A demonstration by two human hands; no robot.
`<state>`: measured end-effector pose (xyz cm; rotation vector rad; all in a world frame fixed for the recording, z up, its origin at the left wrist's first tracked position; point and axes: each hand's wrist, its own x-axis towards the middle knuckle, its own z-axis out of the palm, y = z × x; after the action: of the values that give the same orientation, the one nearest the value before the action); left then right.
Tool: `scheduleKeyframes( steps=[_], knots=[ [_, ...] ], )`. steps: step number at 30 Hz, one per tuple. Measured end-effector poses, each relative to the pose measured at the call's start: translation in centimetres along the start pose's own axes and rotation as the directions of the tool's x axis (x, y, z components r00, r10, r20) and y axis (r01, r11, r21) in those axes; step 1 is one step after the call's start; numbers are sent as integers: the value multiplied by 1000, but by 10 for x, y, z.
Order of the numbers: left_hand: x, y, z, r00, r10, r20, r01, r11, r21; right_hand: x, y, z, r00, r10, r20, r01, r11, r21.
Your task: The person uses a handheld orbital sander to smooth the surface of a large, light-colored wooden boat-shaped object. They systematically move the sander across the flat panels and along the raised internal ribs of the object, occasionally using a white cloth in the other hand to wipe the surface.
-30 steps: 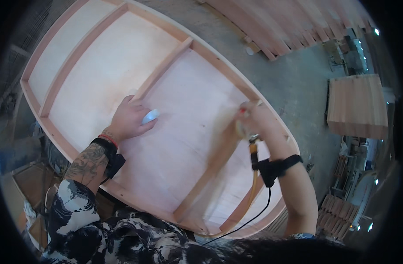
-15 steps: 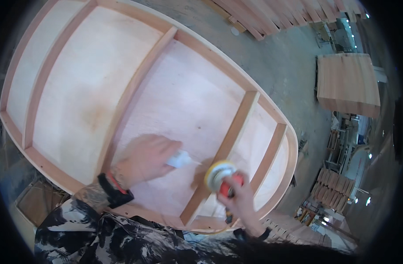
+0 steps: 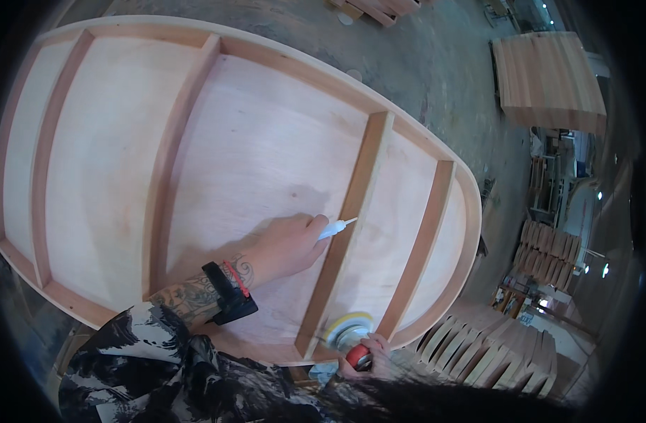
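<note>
My left hand is closed around a small white squeeze bottle with a thin nozzle. Its tip points right, at the wooden crossbar; whether it touches the wood I cannot tell. Lower right, my right hand grips a red handheld disc sander with a yellow-edged round pad. The sander is over the near end of the frame, between two crossbars. Under both hands lies a large oval wooden panel with a raised rim and several crossbars.
A stack of wide boards stands at the far right. Curved wooden pieces are piled just beyond the panel's lower right end, with another pile farther off. Grey concrete floor lies beyond the rim.
My left hand and the bottle have moved right and slightly up, to the crossbar. My right hand has drawn the sander down toward the near rim. The view has shifted.
</note>
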<state>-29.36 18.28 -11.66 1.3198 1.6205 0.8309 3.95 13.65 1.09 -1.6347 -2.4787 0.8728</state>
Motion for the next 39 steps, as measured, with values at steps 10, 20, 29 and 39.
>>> scheduleKeyframes(
  steps=[10, 20, 29, 39],
  knots=[
    [15, 6, 8, 1000, -1, 8, 1, 999, 49, -17, 6, 2, 992, 38, -122, -38, 999, 4],
    [17, 10, 7, 999, -41, 19, 41, 999, 17, -22, 4, 3, 989, 78, -123, -80, 997, -12],
    [16, 12, 5, 997, -79, 20, 80, 996, -39, -23, 6, 0, 988, 78, -131, -76, 997, 20],
    [17, 11, 6, 998, -69, 10, 69, 996, -48, -19, 4, -4, 994, 42, -100, -43, 999, -14]
  ],
)
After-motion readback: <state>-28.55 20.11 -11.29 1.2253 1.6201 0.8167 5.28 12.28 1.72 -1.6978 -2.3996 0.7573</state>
